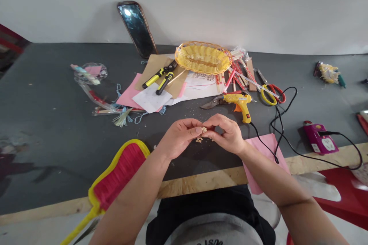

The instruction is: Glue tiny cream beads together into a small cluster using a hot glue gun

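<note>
My left hand (184, 136) and my right hand (225, 132) meet over the front of the grey table, both with thumb and fingers pinched. Between the fingertips sits a small cluster of pale beige bits (204, 129), too small to name for sure; both hands touch it. Several loose pale pieces (199, 139) lie on the table just below the fingers. Beyond my right hand rests a yellow glue gun (240, 103), beside pruning shears (213, 102) with dark blades. At my left forearm lies a red fan-like piece with a yellow fuzzy edge (120, 172).
A yellow wicker basket (204, 59) stands at the back near a leaning phone (137, 28). Yellow-black pliers (163, 78) lie on papers. Scissors (268, 93) lie right of the glue gun. A black cord (283, 134) runs to a purple power box (320, 138) near the front edge.
</note>
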`<act>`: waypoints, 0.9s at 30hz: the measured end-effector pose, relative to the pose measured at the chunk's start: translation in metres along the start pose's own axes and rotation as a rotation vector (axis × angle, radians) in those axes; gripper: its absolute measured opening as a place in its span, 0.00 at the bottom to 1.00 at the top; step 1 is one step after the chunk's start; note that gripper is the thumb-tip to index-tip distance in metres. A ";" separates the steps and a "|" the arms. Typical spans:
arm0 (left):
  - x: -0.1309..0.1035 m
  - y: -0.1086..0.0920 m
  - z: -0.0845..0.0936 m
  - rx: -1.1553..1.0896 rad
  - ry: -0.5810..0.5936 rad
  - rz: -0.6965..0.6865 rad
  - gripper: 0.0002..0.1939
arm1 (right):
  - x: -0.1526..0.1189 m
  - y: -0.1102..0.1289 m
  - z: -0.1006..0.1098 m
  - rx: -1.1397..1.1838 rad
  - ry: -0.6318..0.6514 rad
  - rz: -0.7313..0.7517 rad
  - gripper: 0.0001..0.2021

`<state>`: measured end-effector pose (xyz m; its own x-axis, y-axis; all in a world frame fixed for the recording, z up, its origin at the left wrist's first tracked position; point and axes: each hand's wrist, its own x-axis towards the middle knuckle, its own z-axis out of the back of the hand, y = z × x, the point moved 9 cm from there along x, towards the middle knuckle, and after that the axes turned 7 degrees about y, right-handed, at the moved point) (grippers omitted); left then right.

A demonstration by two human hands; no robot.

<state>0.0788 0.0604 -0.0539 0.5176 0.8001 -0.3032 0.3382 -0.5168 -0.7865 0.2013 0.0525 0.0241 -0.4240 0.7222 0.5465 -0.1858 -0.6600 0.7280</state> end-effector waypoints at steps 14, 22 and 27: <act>0.000 0.001 -0.001 0.035 0.022 0.015 0.17 | 0.001 0.003 0.000 -0.001 -0.024 0.007 0.05; -0.001 0.003 0.001 0.075 0.019 0.037 0.17 | 0.001 0.004 -0.002 -0.030 -0.001 0.025 0.07; -0.001 -0.008 0.010 0.176 -0.046 -0.045 0.18 | -0.001 -0.010 0.010 -0.042 -0.044 -0.063 0.07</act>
<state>0.0678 0.0667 -0.0525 0.4674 0.8363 -0.2866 0.2153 -0.4221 -0.8806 0.2120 0.0602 0.0205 -0.3715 0.7702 0.5184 -0.2483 -0.6205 0.7439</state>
